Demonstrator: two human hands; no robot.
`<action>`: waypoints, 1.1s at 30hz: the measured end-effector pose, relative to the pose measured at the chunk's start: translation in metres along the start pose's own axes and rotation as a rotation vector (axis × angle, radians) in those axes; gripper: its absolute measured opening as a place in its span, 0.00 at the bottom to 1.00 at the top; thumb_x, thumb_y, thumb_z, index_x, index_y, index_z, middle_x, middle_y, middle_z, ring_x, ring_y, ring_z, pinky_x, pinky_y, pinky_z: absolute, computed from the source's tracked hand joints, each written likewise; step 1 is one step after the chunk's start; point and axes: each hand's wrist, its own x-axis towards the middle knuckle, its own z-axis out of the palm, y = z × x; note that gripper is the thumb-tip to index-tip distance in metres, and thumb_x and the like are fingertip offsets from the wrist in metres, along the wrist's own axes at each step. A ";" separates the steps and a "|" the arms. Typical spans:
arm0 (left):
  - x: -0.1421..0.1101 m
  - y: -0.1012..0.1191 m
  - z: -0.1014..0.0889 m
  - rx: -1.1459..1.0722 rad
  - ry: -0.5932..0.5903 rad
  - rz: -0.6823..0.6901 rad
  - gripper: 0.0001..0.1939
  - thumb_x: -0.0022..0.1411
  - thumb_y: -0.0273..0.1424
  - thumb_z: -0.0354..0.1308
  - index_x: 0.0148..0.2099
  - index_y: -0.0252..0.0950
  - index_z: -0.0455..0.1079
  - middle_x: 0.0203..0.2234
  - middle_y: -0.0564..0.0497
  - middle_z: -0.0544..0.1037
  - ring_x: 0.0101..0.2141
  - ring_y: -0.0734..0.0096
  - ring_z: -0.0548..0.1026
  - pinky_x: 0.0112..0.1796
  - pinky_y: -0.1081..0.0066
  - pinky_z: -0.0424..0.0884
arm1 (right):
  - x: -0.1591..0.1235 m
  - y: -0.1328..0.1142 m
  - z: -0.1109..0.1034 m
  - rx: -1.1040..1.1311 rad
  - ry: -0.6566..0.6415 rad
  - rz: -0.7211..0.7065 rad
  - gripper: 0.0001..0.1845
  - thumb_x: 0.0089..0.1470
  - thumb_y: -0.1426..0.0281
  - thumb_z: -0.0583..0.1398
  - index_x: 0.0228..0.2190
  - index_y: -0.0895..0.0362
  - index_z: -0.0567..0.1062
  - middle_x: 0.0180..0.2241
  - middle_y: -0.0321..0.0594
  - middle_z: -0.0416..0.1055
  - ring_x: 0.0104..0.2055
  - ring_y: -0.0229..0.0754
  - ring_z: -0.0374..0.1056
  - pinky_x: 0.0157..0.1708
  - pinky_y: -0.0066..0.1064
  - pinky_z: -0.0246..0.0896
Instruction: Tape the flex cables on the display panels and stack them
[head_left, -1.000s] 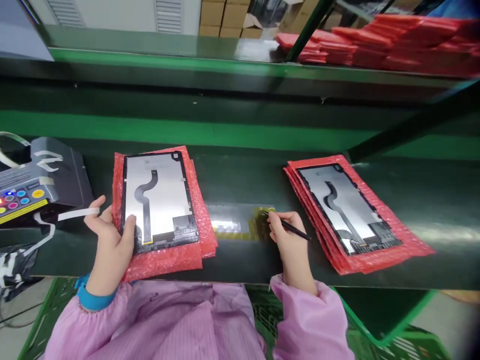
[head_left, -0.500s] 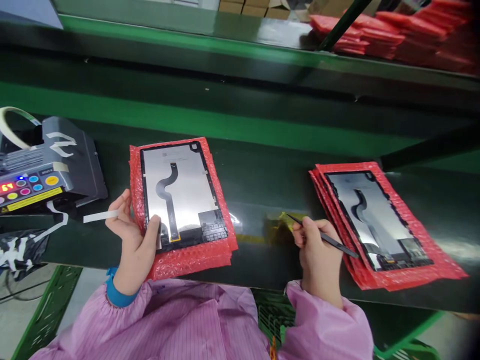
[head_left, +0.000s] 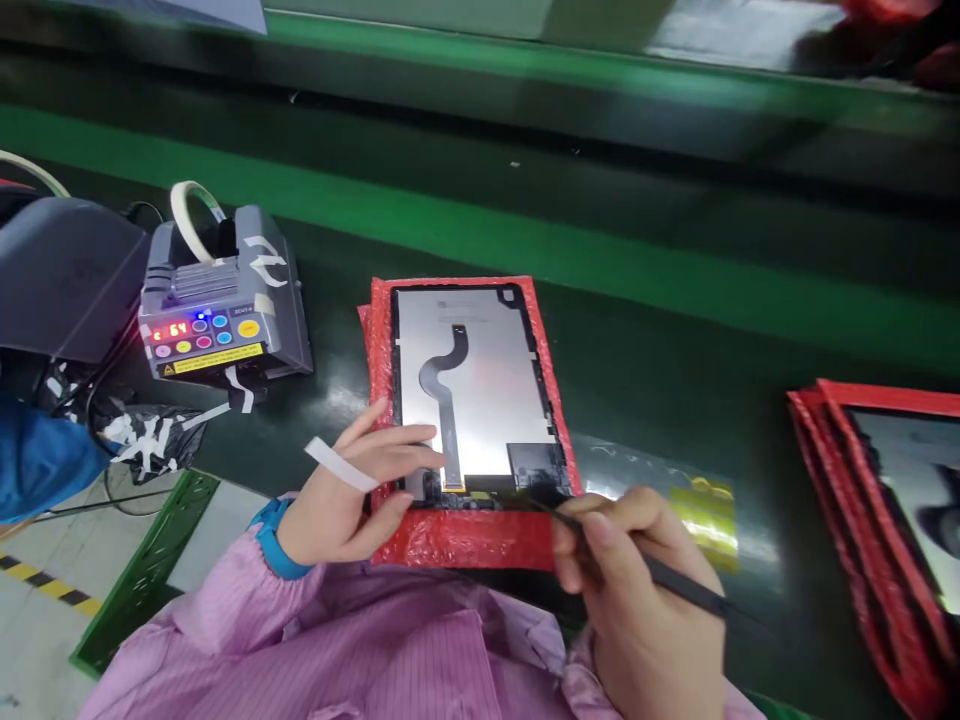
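Note:
A tablet screen panel (head_left: 495, 380) lies back side up on red bubble wrap bags (head_left: 465, 540) in front of me. Along its silver back runs a curved black flex cable (head_left: 447, 420). My left hand (head_left: 349, 505) is open, its fingers stretched over the panel's lower left, close to the cable's bottom end. Across the back of that hand sticks a strip of white tape (head_left: 341, 466). My right hand (head_left: 645, 580) grips black tweezers (head_left: 686, 585), whose tips are blurred at the panel's lower right edge. Whether the tips hold anything, I cannot tell.
A grey tape dispenser (head_left: 217, 310) stands at the left, beside another grey machine (head_left: 67, 270). Yellow transparent film (head_left: 703, 520) lies on the bench right of the panel. Another screen panel (head_left: 900, 480) on red bags (head_left: 847, 520) sits at the far right.
My view has swung left. My right hand has brought the tweezers from the yellow film to the panel's lower edge. My left hand's fingers have moved from the panel's side onto its surface.

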 end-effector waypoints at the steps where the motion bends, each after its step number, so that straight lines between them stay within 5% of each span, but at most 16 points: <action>1: 0.001 -0.001 0.000 0.017 -0.045 0.028 0.27 0.68 0.22 0.53 0.67 0.41 0.58 0.48 0.47 0.84 0.59 0.59 0.77 0.71 0.48 0.53 | -0.001 0.003 0.006 -0.005 -0.027 0.020 0.18 0.59 0.63 0.68 0.24 0.54 0.69 0.23 0.33 0.74 0.16 0.32 0.65 0.17 0.23 0.61; 6: 0.001 -0.012 0.005 0.007 -0.222 0.028 0.27 0.73 0.31 0.55 0.70 0.42 0.54 0.52 0.45 0.82 0.60 0.60 0.77 0.71 0.49 0.52 | -0.003 0.008 0.017 -0.063 -0.055 0.084 0.18 0.60 0.61 0.68 0.25 0.54 0.69 0.23 0.34 0.74 0.20 0.35 0.69 0.21 0.25 0.68; 12: -0.003 -0.019 0.010 -0.031 -0.099 0.070 0.33 0.73 0.32 0.56 0.73 0.44 0.47 0.54 0.41 0.80 0.56 0.63 0.79 0.67 0.52 0.62 | -0.004 0.006 0.016 -0.249 -0.062 0.076 0.16 0.60 0.61 0.69 0.25 0.54 0.73 0.24 0.36 0.76 0.23 0.36 0.72 0.25 0.25 0.73; 24: -0.006 -0.021 0.015 -0.075 -0.091 0.059 0.42 0.71 0.28 0.58 0.76 0.50 0.37 0.57 0.45 0.79 0.59 0.65 0.77 0.68 0.50 0.61 | -0.002 0.001 0.023 -0.374 -0.077 0.058 0.15 0.60 0.61 0.68 0.25 0.53 0.75 0.24 0.36 0.78 0.21 0.37 0.73 0.24 0.27 0.74; 33: -0.002 -0.020 0.012 -0.053 -0.090 0.088 0.32 0.71 0.27 0.56 0.70 0.46 0.48 0.50 0.47 0.83 0.58 0.65 0.78 0.68 0.51 0.60 | 0.000 -0.001 0.023 -0.435 -0.101 0.026 0.14 0.60 0.62 0.68 0.26 0.53 0.75 0.24 0.36 0.79 0.20 0.37 0.74 0.24 0.26 0.74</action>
